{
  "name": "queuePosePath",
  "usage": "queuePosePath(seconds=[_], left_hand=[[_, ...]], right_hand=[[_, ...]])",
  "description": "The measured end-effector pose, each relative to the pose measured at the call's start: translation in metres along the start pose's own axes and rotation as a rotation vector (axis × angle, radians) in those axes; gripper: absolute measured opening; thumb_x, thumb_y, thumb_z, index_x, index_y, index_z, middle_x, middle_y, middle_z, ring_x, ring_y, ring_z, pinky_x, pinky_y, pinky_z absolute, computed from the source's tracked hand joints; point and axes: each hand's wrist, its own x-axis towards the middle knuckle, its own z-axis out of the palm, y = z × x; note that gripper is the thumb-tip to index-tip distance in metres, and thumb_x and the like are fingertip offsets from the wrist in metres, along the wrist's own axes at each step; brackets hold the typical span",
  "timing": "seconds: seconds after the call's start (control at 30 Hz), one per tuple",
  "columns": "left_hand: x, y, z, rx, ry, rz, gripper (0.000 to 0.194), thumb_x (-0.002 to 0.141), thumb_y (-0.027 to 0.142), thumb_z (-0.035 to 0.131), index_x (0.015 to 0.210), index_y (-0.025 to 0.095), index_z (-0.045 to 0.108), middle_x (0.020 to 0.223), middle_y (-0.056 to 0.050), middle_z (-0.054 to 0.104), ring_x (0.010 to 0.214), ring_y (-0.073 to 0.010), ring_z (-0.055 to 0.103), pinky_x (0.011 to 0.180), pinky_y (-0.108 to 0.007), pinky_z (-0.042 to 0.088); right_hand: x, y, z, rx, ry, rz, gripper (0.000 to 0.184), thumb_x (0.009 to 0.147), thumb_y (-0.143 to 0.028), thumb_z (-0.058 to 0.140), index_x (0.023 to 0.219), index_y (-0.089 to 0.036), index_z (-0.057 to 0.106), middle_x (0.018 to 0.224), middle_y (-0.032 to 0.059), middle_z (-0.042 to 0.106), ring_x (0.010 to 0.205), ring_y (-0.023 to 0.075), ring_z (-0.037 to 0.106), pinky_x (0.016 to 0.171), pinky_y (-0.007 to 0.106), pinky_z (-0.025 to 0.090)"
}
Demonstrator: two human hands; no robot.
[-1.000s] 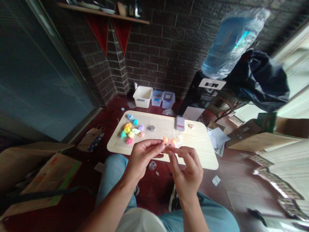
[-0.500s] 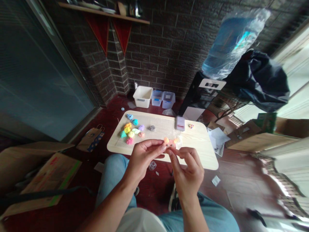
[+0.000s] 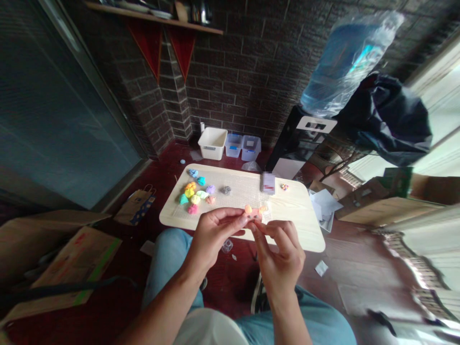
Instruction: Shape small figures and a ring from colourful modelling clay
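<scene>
Our pale wooden board (image 3: pixel 298 211) lies across our lap's front, a clear textured sheet (image 3: pixel 240 189) on it and colored clay lumps (image 3: pixel 190 196) toward its left end. Just above the board's near edge, our left hand (image 3: pixel 215 235) and right hand (image 3: pixel 278 254) come together, pinching 1 small orange-pink clay piece (image 3: pixel 254 214) between them.

The hands (image 3: pixel 278 256) partly hide the small orange clay pieces (image 3: pixel 253 212).

Pale wooden table (image 3: pixel 294 203), clear gridded sheet (image 3: pixel 239 191), coloured clay lumps (image 3: pixel 190 193), grey lump (image 3: pixel 225 190), blurred packet (image 3: pixel 268 183)
</scene>
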Motion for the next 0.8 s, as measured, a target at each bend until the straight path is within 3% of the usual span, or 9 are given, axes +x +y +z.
queuePosePath(seconds=[0.4, 0.6, 0.7, 0.8], left_hand=[[-0.0005, -0.0022, -0.0010, 0.036, 0.007, 0.005, 0.026, 0.074, 0.034, 0.078, 0.091, 0.015, 0.074, 0.094, -0.010, 0.078, 0.085, -0.0199, 0.073, 0.067, -0.022, 0.055], [0.0001, -0.0043, -0.0031, 0.011, -0.008, 0.016, 0.029, 0.076, 0.035, 0.076, 0.095, 0.013, 0.073, 0.097, -0.012, 0.077, 0.088, -0.0229, 0.073, 0.073, -0.029, 0.058], [0.0002, -0.0044, -0.0045, 0.001, -0.005, 0.016, 0.029, 0.076, 0.034, 0.076, 0.095, 0.013, 0.073, 0.096, -0.012, 0.077, 0.088, -0.0229, 0.073, 0.073, -0.029, 0.058], [0.0002, -0.0030, -0.0047, -0.016, 0.014, 0.020, 0.028, 0.074, 0.033, 0.077, 0.093, 0.013, 0.073, 0.091, -0.011, 0.078, 0.083, -0.0220, 0.074, 0.069, -0.027, 0.058]], right_hand=[[0.0027, 0.0010, -0.0027, -0.060, -0.050, -0.033, 0.009, 0.083, -0.019, 0.071, 0.078, -0.020, 0.064, 0.068, -0.0012, 0.061, 0.066, 0.0147, 0.051, 0.064, 0.030, 0.038], [0.0014, -0.0014, -0.0022, -0.027, -0.034, -0.005, 0.006, 0.085, -0.021, 0.069, 0.081, -0.021, 0.065, 0.070, -0.0010, 0.060, 0.065, 0.0142, 0.053, 0.062, 0.029, 0.040], [0.0005, -0.0038, -0.0027, 0.048, -0.045, 0.058, 0.005, 0.084, -0.020, 0.069, 0.083, -0.021, 0.065, 0.074, -0.0008, 0.060, 0.068, 0.0140, 0.053, 0.064, 0.028, 0.041], [0.0009, -0.0039, -0.0022, 0.248, -0.011, 0.274, 0.011, 0.082, -0.023, 0.070, 0.087, -0.022, 0.061, 0.077, -0.0014, 0.056, 0.069, 0.0133, 0.051, 0.063, 0.026, 0.041]])
